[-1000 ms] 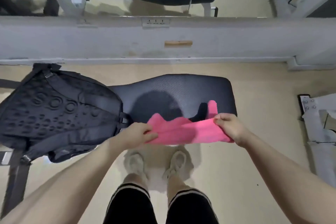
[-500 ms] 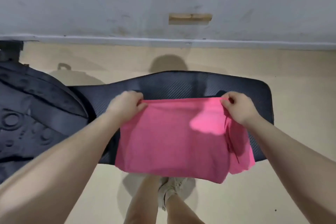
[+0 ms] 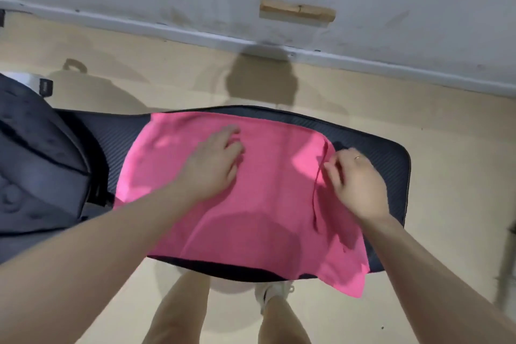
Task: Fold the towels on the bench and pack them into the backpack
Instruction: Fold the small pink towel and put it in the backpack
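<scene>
Towel-packing gear lay before me: at far left the dark padded fabric backpack [image 3: 36, 165] rested on the black textured bench [image 3: 391, 153]. Beside it the bright pink cloth towel [image 3: 268, 204] lay spread across the bench pad. My left hand [image 3: 215, 165] pressed flat on it, fingers straight; my right hand [image 3: 360, 184] pinched its folded right edge.

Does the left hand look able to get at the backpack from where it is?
Probably yes. The left hand lies flat on the pink towel, and the backpack sits on that side of the bench with nothing between them.
</scene>
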{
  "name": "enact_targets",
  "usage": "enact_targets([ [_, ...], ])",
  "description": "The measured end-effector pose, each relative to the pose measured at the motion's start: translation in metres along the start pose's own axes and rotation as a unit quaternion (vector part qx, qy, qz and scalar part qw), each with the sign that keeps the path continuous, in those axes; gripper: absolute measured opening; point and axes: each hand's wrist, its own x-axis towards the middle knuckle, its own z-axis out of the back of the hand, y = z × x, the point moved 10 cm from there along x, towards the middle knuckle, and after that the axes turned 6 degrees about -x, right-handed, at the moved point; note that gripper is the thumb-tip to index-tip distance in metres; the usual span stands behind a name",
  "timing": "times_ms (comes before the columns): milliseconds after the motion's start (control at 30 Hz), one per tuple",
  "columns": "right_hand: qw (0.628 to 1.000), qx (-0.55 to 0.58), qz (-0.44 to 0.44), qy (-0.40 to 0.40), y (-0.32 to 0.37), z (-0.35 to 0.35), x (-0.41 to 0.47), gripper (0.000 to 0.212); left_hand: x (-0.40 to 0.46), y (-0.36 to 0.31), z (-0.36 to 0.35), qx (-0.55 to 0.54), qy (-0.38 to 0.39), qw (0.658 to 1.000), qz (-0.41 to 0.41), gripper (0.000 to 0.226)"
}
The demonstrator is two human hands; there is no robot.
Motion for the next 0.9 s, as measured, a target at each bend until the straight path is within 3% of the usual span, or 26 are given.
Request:
enact_targets([
  [100, 0.987, -0.083, 0.117, 0.074, 0.013, -0.030, -0.038, 0.035, -0.004, -0.059, -0.043, -0.058, 0.070, 0.995, -0.030, 0.019],
  [200, 0.971, -0.115, 0.141, 0.157, -0.003, -0.062, -0.065, 0.031, -0.013, -0.100, -0.080, -0.062, 0.062, 0.995, -0.043, 0.028],
  [400, 0.967, -0.178, 0.153, 0.102, -0.014, -0.070, -0.079, 0.054, -0.038, -0.113, -0.139, 0.060, 0.102, 0.990, 0.072, 0.067],
  [500, 0.966, -0.198, 0.152, 0.072, -0.016, -0.069, -0.080, 0.037, -0.039, -0.113, -0.148, 0.067, 0.112, 0.988, 0.085, 0.096],
  [600, 0.975, -0.139, 0.160, 0.072, -0.020, -0.061, -0.077, 0.016, -0.040, -0.110, -0.152, 0.062, 0.123, 0.986, 0.094, 0.101],
  [667, 0.988, -0.004, 0.119, 0.097, -0.033, -0.047, -0.068, 0.019, -0.040, -0.111, -0.151, 0.082, 0.143, 0.981, 0.097, 0.101],
  [767, 0.967, 0.197, -0.066, 0.145, -0.081, -0.029, -0.056, 0.013, -0.039, -0.113, -0.151, 0.096, 0.157, 0.977, 0.110, 0.104],
  [833, 0.957, 0.227, -0.157, 0.090, -0.119, -0.007, -0.050, 0.013, -0.037, -0.117, -0.148, 0.093, 0.140, 0.980, 0.110, 0.111],
  [900, 0.963, 0.171, -0.204, 0.042, -0.147, 0.013, -0.048, 0.018, -0.038, -0.121, -0.143, 0.099, 0.137, 0.981, 0.099, 0.119],
])
